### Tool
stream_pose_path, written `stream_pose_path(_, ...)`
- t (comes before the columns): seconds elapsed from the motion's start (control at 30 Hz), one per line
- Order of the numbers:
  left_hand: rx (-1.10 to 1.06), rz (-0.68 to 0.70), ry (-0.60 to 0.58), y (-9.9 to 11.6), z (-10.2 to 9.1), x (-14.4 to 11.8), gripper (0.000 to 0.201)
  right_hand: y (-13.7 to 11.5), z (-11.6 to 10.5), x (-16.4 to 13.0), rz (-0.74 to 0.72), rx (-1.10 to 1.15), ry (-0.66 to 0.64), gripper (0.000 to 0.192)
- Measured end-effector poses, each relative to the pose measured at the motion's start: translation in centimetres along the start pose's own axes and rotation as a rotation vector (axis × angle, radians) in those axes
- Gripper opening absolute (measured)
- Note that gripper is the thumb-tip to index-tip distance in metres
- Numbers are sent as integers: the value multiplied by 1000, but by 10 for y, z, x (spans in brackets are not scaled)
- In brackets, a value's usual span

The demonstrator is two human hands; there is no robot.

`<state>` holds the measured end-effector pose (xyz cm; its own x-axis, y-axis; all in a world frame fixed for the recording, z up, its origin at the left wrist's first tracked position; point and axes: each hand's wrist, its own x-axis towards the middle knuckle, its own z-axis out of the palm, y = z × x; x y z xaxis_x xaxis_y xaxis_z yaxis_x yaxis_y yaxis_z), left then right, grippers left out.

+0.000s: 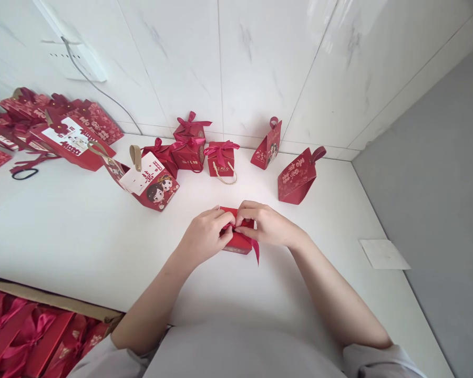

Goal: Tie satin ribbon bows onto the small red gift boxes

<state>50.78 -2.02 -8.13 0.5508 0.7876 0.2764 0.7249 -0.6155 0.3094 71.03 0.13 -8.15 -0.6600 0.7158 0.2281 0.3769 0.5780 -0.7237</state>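
Note:
A small red gift box (pixel 238 244) stands on the white table in front of me, partly covered by my hands. Across its top runs a dark pink ribbon (pixel 255 251), one tail of which hangs down on the right side. My left hand (pixel 208 232) reaches over the box's left part, its thumb and fingers closed on the ribbon near the middle of the top. From the right, my right hand (pixel 260 223) pinches the ribbon close by, fingertips almost meeting those of the left. The ribbon's middle is mostly hidden by my fingers.
Behind stand several bow-tied red boxes (pixel 221 160) and red bags with handles (pixel 296 177). More red boxes (pixel 71 139) and black scissors (pixel 24 174) lie at the left. A carton (pixel 51 295) of ribboned boxes sits lower left. White paper (pixel 384 254) lies right.

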Motion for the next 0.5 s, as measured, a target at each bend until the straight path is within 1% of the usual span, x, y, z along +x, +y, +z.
stream_pose_path(0.13,58,22,-3,1,2,2,15,0,-3,-1,8,79,-38,9)
stream_pose_path(0.17,49,21,-9,1,2,2,15,0,-4,-1,25,121,-35,11)
stream_pose_path(0.23,2,6,-23,1,1,3,13,-1,-7,-2,72,236,13,16)
stream_pose_path(0.33,-88,-29,-49,0,-1,2,14,-6,-9,-2,113,547,100,21)
stream_pose_path(0.43,-131,-80,-86,-1,-4,1,15,-20,-8,-4,46,918,128,27)
stream_pose_path(0.5,-122,-98,-92,-1,-5,1,13,-32,-8,-7,-19,1077,124,29)
